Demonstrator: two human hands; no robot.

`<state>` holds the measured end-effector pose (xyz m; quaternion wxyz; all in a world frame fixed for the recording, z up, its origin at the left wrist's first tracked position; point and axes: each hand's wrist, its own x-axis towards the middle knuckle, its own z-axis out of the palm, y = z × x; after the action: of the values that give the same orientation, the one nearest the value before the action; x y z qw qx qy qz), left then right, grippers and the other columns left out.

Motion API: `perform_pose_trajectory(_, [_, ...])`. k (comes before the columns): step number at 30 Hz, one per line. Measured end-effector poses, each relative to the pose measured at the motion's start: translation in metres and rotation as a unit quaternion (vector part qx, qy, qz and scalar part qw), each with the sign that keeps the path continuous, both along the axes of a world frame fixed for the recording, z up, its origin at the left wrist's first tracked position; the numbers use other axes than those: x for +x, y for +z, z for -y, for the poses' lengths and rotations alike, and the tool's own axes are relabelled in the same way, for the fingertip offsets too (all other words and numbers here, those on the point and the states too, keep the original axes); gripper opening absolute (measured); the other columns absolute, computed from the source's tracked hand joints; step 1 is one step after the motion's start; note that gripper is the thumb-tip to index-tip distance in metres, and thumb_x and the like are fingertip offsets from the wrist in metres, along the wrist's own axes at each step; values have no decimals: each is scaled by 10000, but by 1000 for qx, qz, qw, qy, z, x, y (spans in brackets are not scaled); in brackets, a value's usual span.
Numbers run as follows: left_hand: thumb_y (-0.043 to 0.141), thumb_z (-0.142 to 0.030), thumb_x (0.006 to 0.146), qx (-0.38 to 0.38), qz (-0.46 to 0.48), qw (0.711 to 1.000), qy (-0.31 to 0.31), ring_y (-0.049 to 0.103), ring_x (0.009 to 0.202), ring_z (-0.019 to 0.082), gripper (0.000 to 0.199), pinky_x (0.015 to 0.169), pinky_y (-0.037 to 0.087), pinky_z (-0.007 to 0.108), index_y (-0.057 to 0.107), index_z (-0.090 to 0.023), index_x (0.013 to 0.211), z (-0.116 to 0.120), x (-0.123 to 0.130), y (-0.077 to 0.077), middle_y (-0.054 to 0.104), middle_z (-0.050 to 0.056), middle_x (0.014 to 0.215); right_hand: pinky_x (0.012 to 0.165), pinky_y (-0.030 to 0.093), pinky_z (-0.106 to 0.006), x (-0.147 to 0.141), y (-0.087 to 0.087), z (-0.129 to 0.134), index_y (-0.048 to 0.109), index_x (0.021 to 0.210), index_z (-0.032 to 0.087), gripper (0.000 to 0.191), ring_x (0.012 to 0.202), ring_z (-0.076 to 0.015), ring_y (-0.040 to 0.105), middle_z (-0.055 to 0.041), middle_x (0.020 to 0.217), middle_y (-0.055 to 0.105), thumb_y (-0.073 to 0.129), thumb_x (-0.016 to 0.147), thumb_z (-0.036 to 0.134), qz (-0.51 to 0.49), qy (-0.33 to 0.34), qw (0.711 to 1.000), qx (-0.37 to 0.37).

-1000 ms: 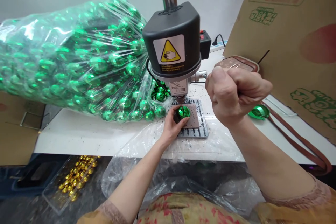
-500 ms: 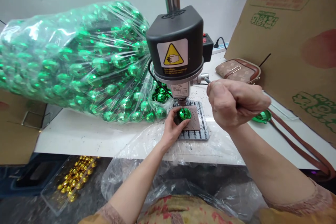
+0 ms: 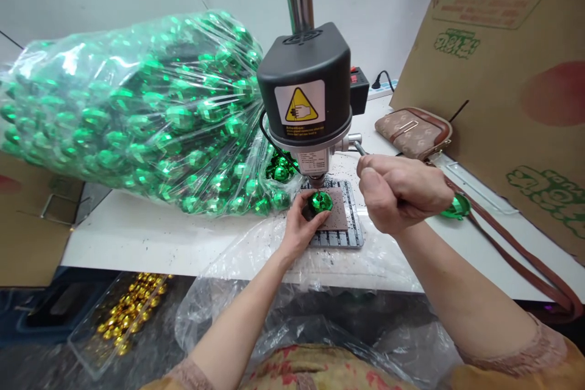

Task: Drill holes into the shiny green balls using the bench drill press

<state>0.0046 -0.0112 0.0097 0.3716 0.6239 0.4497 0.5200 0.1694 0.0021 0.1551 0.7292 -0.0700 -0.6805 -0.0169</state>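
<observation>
My left hand [image 3: 302, 219] grips a shiny green faceted ball [image 3: 321, 200] between thumb and fingers. The ball rests on a brownish pad [image 3: 338, 219] that lies on the slotted grey base plate [image 3: 354, 234] of a small drill press [image 3: 305, 82]. Directly over the ball is the dark chuck [image 3: 316, 181], with a thin bit reaching the ball's top. My right hand [image 3: 397, 194] is closed round the press's metal feed lever [image 3: 359, 147], whose far end is hidden in the fist.
A large clear bag of green balls [image 3: 183, 122] lies left of the press. At the right are a patterned purse [image 3: 411, 131], a loose green ball [image 3: 457, 206] and a cardboard box [image 3: 493, 91]. Below left, a clear bin holds gold balls [image 3: 132, 311]. Dark shavings dot the white table [image 3: 137, 237].
My right hand has pulled the lever a little downward and inward, and the chuck sits lower toward the ball. My left hand holds the ball in the same place.
</observation>
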Motion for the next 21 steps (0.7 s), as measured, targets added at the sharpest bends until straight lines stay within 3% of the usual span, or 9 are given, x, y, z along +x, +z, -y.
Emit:
perform_pose_trajectory(6, [826, -459, 801, -7, -1, 1000, 12, 669, 1140, 254, 531, 1015, 530, 402, 619, -203, 1217, 0, -1, -1, 703, 98, 1203, 420, 196, -269, -4, 4, 9, 222, 566, 186, 458, 439, -28, 214, 71, 515, 215, 546, 783, -55, -14, 0, 1000, -16])
perform_pose_trajectory(9, [833, -450, 795, -18, -10, 1000, 15, 672, 1137, 252, 532, 1013, 534, 404, 617, -208, 1216, -3, -1, -4, 705, 94, 1196, 404, 200, -247, -8, 24, 6, 294, 541, 176, 454, 405, -14, 247, 83, 469, 268, 564, 870, 18, -67, 4, 995, -73])
perform_pose_trajectory(11, [837, -449, 789, -21, -11, 999, 27, 679, 1123, 251, 526, 1005, 541, 405, 617, -212, 1204, -3, 1, -3, 709, 87, 1177, 398, 194, -267, -9, 40, -2, 362, 485, 177, 479, 384, -24, 283, 77, 427, 321, 593, 884, 50, -118, 11, 978, -170])
perform_pose_trajectory(13, [821, -445, 811, -17, -14, 998, 56, 678, 1123, 255, 493, 1007, 540, 412, 620, -221, 1201, 2, 5, 0, 707, 85, 1171, 379, 176, -286, -9, 52, -11, 356, 455, 185, 511, 357, -32, 267, 75, 393, 313, 633, 863, 52, -134, 43, 970, -196])
perform_pose_trajectory(17, [706, -402, 928, 31, -52, 990, 130, 657, 1172, 274, 384, 1020, 537, 435, 622, -266, 1278, 40, 5, 8, 685, 100, 1219, 363, 195, -296, -5, 59, -22, 353, 461, 197, 536, 360, -41, 265, 58, 387, 331, 674, 891, 195, -116, 21, 961, -251])
perform_pose_trajectory(19, [670, -353, 957, 89, -105, 986, 99, 656, 1198, 281, 385, 1000, 559, 428, 613, -310, 1335, 73, -4, 6, 661, 108, 1286, 364, 211, -292, -4, 58, -21, 365, 467, 198, 529, 364, -40, 277, 54, 393, 350, 664, 904, 211, -107, 15, 960, -259])
perform_pose_trajectory(21, [694, -331, 938, 176, -186, 967, 9, 666, 1205, 288, 449, 947, 596, 398, 603, -355, 1377, 108, -18, -3, 618, 117, 1387, 362, 213, -288, -4, 57, -19, 362, 464, 198, 530, 358, -35, 275, 56, 394, 348, 649, 909, 178, -113, 25, 960, -253])
